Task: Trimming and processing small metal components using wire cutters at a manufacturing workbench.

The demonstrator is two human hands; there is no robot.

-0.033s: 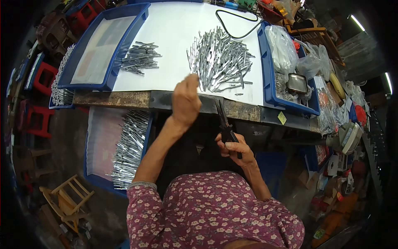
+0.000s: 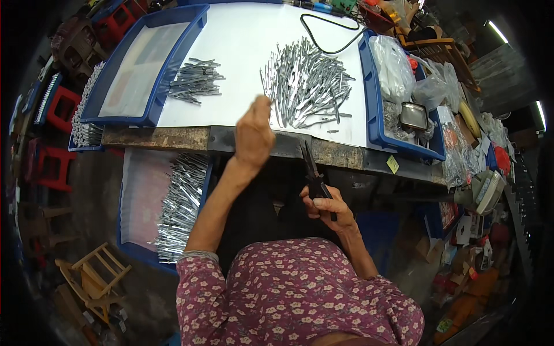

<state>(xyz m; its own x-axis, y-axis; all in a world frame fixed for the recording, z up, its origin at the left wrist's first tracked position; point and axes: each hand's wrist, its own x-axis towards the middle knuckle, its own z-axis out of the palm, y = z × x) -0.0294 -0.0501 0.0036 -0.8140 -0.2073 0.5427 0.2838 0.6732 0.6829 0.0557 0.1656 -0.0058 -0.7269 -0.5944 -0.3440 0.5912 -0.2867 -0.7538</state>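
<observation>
A large pile of grey metal pieces (image 2: 309, 86) lies on the white tabletop (image 2: 242, 46). My left hand (image 2: 253, 137) is raised over the table's near edge, its fingertips pinched together at the pile's near left corner. Whether they hold a piece I cannot tell. My right hand (image 2: 329, 210) sits lower, below the table edge in front of my body, and grips the handles of black pliers (image 2: 311, 170) whose jaws point up toward the table.
A smaller heap of metal pieces (image 2: 193, 78) lies next to a blue tray (image 2: 153, 109) at the left. A blue bin (image 2: 375, 132) with plastic bags stands at the right. Below the table, another blue tray (image 2: 130, 248) holds several metal pieces. A black cable (image 2: 329, 40) loops at the back.
</observation>
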